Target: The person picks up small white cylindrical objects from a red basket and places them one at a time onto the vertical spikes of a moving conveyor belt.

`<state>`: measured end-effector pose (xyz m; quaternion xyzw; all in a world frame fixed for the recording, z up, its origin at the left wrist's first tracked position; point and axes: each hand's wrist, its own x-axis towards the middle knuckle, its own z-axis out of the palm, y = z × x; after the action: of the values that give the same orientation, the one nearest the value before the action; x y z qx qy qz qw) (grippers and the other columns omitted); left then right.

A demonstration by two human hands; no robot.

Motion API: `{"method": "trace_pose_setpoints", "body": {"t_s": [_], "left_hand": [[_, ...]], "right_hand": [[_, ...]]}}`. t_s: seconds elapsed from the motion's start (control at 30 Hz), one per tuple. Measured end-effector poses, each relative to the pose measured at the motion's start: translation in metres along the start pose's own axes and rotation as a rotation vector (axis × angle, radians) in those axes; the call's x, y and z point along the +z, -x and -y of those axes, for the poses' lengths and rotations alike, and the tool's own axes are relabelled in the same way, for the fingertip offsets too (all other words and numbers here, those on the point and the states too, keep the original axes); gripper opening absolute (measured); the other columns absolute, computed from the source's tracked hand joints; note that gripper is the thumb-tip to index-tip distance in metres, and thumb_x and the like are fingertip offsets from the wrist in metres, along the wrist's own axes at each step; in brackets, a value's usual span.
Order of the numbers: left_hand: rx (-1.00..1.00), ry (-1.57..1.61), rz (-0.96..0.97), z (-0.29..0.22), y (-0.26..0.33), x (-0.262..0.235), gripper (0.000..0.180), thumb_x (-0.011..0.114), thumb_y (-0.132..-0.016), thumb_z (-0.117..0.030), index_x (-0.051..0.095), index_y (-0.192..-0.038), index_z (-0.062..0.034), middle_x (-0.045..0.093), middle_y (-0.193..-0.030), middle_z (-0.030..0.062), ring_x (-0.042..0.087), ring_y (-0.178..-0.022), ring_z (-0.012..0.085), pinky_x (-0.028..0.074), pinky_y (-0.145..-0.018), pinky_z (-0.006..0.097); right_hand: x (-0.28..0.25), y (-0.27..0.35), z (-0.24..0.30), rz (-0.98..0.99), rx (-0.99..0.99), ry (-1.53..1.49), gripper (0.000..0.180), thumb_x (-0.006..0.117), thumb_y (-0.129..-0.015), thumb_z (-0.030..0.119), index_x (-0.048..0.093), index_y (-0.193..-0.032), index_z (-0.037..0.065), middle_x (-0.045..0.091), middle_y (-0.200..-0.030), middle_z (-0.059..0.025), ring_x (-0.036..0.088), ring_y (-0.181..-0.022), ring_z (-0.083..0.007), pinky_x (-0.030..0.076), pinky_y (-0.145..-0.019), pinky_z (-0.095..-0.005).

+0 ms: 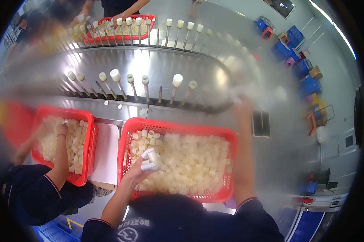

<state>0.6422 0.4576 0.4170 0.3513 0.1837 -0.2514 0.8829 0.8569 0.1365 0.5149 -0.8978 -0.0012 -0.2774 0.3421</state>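
Note:
My left hand [140, 168] is inside the red basket [174, 124] in front of me, closed on a few small white plastic caps [149, 158] held up between the fingers. The basket is full of the same white caps [190, 161]. My right hand [243, 104] is stretched forward past the basket's right side to the right end of the metal conveyor; it is blurred, and I cannot tell what it holds. The nearer row of upright metal pins [145, 89] runs along the conveyor, several of them topped with white caps.
To my left a co-worker's hand [61, 130] rests in a second red basket [83, 150] of caps. A white board [105, 153] lies between the baskets. A far pin row [165, 30] and third red basket [149, 18] stand opposite, with another person. Blue crates [288, 44] sit on the floor at right.

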Motion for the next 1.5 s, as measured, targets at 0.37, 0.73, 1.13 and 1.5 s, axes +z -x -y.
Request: {"method": "trace_pose_setpoints", "body": {"t_s": [0.37, 0.73, 1.13, 1.5], "left_hand": [[0.252, -0.063, 0.185, -0.039, 0.021, 0.027, 0.064, 0.066, -0.062, 0.002, 0.039, -0.118, -0.0143, 0.051, -0.106, 0.0052, 0.055, -0.092, 0.0191, 0.05, -0.074, 0.036], [0.55, -0.747, 0.055, -0.037, 0.038, 0.064, 0.039, 0.065, -0.071, -0.005, 0.051, -0.107, -0.0036, 0.055, -0.102, 0.0038, 0.053, -0.092, 0.0116, 0.045, -0.078, 0.025], [1.197, -0.853, -0.723, -0.179, -0.066, 0.07, 0.034, 0.06, -0.077, -0.013, 0.055, -0.111, -0.0088, 0.061, -0.074, 0.0043, 0.053, -0.051, 0.0072, 0.042, -0.046, 0.021], [0.996, -1.924, -0.723, -0.161, -0.099, 0.097, 0.021, 0.059, -0.073, -0.018, 0.057, -0.083, 0.0002, 0.058, -0.075, 0.016, 0.057, -0.066, 0.0329, 0.045, -0.059, 0.041]], "right_hand": [[-0.019, 0.052, 0.036, 0.079, -0.06, -0.026, 0.04, 0.059, -0.074, 0.009, 0.047, -0.111, 0.003, 0.05, -0.112, -0.0147, 0.049, -0.103, -0.023, 0.038, -0.086, -0.0307], [-0.001, 0.202, 0.146, 0.836, 0.735, -1.278, 0.035, 0.054, -0.08, 0.003, 0.042, -0.114, 0.002, 0.047, -0.112, -0.011, 0.056, -0.092, -0.0222, 0.05, -0.073, -0.0304], [0.003, 0.125, 0.142, 0.613, 0.432, -1.254, 0.033, 0.053, -0.074, -0.01, 0.048, -0.103, 0.005, 0.05, -0.112, -0.0084, 0.054, -0.092, -0.0165, 0.046, -0.072, -0.0264], [0.008, 0.06, 0.119, 0.435, 0.136, -0.809, 0.034, 0.063, -0.069, -0.004, 0.052, -0.1, 0.005, 0.056, -0.098, -0.0076, 0.057, -0.086, -0.014, 0.047, -0.074, -0.0264]]}}
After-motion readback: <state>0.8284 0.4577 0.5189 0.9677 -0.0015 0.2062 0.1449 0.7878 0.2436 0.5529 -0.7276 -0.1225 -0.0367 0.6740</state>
